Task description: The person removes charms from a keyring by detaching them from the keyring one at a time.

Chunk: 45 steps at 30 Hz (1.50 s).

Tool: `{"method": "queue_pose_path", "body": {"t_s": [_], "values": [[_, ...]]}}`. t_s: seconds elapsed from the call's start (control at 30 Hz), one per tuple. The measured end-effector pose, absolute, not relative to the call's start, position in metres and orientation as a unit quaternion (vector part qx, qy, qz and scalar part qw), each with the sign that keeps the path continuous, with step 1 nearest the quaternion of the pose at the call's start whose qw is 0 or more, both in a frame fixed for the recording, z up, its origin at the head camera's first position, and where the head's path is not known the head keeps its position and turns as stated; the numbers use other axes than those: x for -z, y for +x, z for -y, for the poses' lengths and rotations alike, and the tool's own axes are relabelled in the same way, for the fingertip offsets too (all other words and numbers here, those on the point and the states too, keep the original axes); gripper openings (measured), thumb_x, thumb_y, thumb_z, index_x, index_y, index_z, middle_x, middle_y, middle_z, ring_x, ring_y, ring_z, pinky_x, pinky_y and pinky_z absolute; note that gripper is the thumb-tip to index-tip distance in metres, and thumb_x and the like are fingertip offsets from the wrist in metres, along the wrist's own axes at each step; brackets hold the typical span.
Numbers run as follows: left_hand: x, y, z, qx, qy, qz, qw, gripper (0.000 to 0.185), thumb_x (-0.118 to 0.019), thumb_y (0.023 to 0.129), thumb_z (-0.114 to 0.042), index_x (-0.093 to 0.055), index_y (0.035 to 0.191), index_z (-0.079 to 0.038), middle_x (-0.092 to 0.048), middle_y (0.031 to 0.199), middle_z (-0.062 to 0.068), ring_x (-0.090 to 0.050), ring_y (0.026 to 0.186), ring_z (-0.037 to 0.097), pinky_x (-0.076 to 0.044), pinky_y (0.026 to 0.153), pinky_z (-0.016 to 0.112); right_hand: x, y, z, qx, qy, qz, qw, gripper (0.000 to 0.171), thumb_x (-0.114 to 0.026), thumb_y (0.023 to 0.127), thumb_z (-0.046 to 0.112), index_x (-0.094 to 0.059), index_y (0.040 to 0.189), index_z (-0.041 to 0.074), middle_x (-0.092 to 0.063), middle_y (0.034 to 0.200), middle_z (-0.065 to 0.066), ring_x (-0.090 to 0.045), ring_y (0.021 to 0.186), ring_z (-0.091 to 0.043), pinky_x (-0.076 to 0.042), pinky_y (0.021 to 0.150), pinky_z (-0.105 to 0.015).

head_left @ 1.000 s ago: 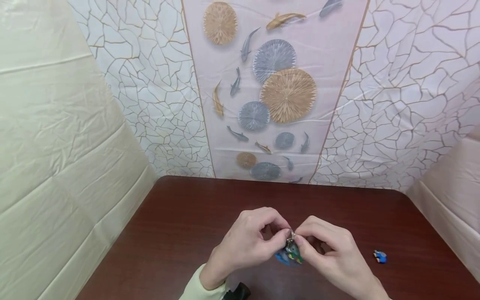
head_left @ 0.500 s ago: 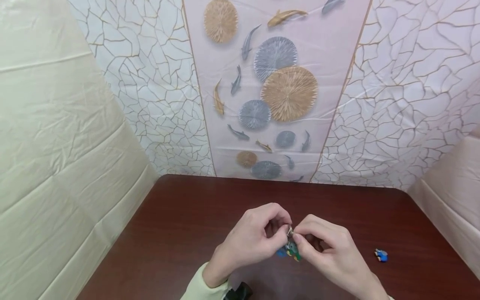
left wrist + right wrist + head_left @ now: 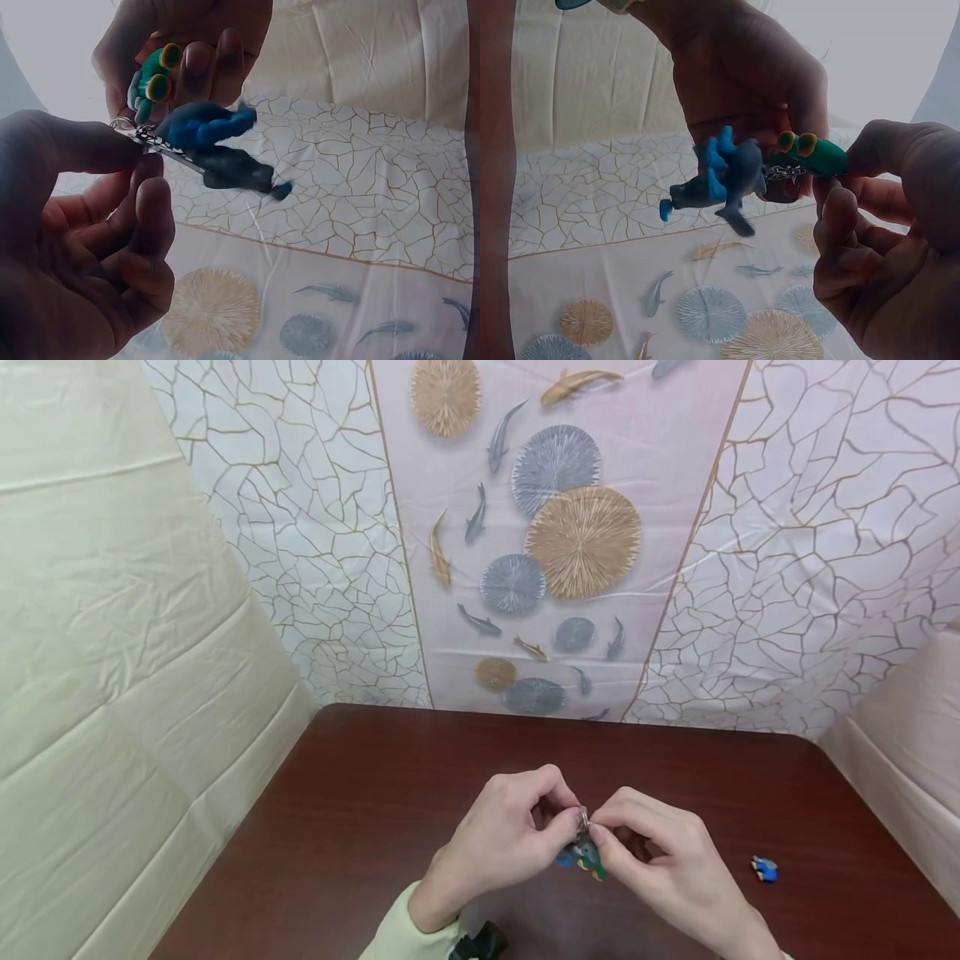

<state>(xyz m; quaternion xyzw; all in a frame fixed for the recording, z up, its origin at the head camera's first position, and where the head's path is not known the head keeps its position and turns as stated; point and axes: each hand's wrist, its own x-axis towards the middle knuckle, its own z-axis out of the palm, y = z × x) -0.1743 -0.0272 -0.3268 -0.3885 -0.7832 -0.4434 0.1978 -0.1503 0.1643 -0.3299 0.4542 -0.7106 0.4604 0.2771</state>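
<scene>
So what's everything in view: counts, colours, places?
ring: one, silvery, between both hands
green figure: one, green and yellow, near ring
hanging figures: at least two, dark with blue, near ring
loose figure: one, blue, table's right
table: one, brown, beneath hands
backdrop: one, white and pink, behind table
cloths: two, cream and pinkish, either side
device: one, black, beside sleeve
sleeve: one, pale green, left arm
left hand: one, bare, pinching ring
right hand: one, bare, pinching ring
</scene>
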Motion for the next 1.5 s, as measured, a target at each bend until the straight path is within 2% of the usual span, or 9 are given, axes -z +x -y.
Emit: {"method": "queue_pose_path", "body": {"t_s": [0.2,0.47,0.7,1.13,1.5], "values": [[0.3271,-0.1741,0.0276,0.452,-0.375,0.789,0.179,0.015,-0.063,0.084,-0.005,-0.06,0.079,-0.019,-0.06,0.068,-0.011,-0.041,0.054,-0.009,-0.038,0.048,0.008,0.3294,-0.1504,-0.1638,-0.457,0.455,0.711,0.281,0.034,-0.067,0.074,-0.018,-0.066,0.088,0.013,-0.056,0.079,0.007,-0.047,0.065,0.003,-0.034,0.048,-0.009],[0.3259,-0.1775,0.0296,0.399,-0.45,0.766,0.226,0.015,-0.064,0.087,-0.001,-0.063,0.094,-0.015,-0.062,0.083,-0.01,-0.05,0.068,-0.008,-0.042,0.059,0.003,0.3292,-0.1505,-0.1647,-0.459,0.455,0.71,0.279,0.035,-0.066,0.073,-0.019,-0.066,0.089,0.012,-0.057,0.08,0.006,-0.047,0.065,0.003,-0.034,0.048,-0.01],[0.3269,-0.1777,0.0286,0.406,-0.457,0.756,0.235,0.009,-0.064,0.091,-0.007,-0.065,0.088,-0.016,-0.064,0.076,-0.011,-0.048,0.063,-0.009,-0.041,0.055,0.003,0.3286,-0.1492,-0.1656,-0.468,0.457,0.704,0.276,0.035,-0.066,0.074,-0.02,-0.066,0.089,0.012,-0.056,0.08,0.005,-0.047,0.066,0.002,-0.034,0.047,-0.01],[0.3283,-0.1778,0.0307,0.43,-0.429,0.767,0.206,0.013,-0.063,0.089,-0.007,-0.063,0.082,-0.019,-0.06,0.065,-0.013,-0.043,0.053,-0.009,-0.037,0.048,0.006,0.3281,-0.1482,-0.1645,-0.465,0.464,0.704,0.27,0.034,-0.067,0.075,-0.018,-0.066,0.089,0.013,-0.056,0.079,0.006,-0.048,0.067,0.002,-0.036,0.05,-0.011],[0.328,-0.1784,0.031,0.456,-0.41,0.767,0.187,0.013,-0.063,0.088,-0.009,-0.062,0.079,-0.018,-0.062,0.065,-0.01,-0.043,0.054,-0.009,-0.038,0.047,0.008,0.3279,-0.149,-0.1643,-0.449,0.468,0.707,0.279,0.031,-0.069,0.076,-0.015,-0.067,0.09,0.013,-0.056,0.079,0.007,-0.046,0.066,0.003,-0.034,0.049,-0.009]]}}
